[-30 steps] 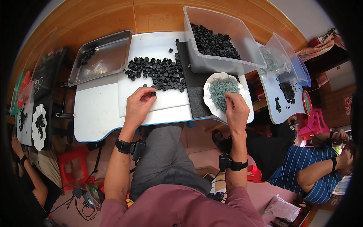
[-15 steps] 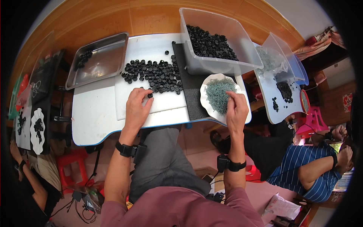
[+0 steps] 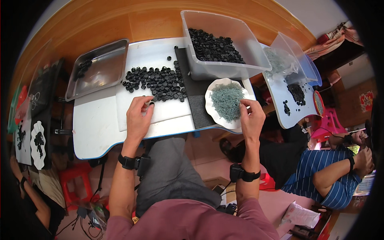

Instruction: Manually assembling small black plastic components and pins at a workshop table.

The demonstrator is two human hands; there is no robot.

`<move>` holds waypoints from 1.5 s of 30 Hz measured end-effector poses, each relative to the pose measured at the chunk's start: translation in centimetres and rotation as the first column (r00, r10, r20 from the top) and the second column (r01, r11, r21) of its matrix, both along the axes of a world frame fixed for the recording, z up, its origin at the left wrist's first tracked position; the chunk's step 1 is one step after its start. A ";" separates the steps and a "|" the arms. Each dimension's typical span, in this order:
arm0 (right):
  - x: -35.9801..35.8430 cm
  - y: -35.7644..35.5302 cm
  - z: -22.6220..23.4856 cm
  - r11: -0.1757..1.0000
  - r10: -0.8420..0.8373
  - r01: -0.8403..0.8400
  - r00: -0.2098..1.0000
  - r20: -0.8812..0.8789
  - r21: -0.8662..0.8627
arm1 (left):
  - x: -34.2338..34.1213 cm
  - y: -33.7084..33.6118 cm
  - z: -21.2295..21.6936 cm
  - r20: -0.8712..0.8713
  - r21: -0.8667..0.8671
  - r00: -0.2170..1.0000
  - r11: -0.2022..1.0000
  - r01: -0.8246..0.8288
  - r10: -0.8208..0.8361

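Note:
My left hand (image 3: 139, 120) is over the white board (image 3: 160, 117), pinching a small round black cap (image 3: 152, 103) between thumb and fingers. Just beyond it lies a loose cluster of similar black caps (image 3: 160, 82). At the right edge of a white scalloped plate (image 3: 211, 114) is my right hand (image 3: 253, 120), its thumb and fingertips brought together. Whatever it may hold is too small to make out. Thin grey-green screws (image 3: 227, 100) are heaped on the plate.
Behind the plate, a clear plastic bin (image 3: 248, 64) holds many black caps. A metal tray (image 3: 100, 74) with some caps stands at the far left. A dark mat (image 3: 196, 104) lies under bin and plate. People sit at side tables on both sides.
My right hand has drawn back from over the screws to the plate's right edge. My left hand keeps its pinch on the cap. The whole view has shifted slightly.

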State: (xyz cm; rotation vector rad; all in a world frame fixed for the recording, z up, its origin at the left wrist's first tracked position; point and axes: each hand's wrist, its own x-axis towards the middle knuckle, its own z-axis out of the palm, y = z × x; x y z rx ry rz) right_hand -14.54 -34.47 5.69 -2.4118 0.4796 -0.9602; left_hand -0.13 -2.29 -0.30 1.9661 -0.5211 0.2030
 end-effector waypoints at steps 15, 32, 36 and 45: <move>1.8 -0.9 -0.7 0.993 0.117 -0.117 0.993 -0.016 0.026 | 1.0 1.2 -1.7 -0.051 -0.247 0.983 0.952 -0.181 0.174; 0.5 4.1 0.8 0.668 0.221 -0.408 0.907 0.358 0.622 | 1.7 2.2 1.1 0.004 0.234 0.990 0.962 -0.139 0.142; 1.8 9.7 -0.7 0.502 0.390 -0.452 0.879 0.273 0.738 | 2.6 2.0 1.2 0.040 0.301 0.987 0.940 -0.161 0.156; 9.1 16.4 -5.7 0.610 0.493 -0.501 0.846 0.202 0.613 | 1.4 2.3 1.5 -0.391 -0.081 0.916 0.988 -0.132 0.090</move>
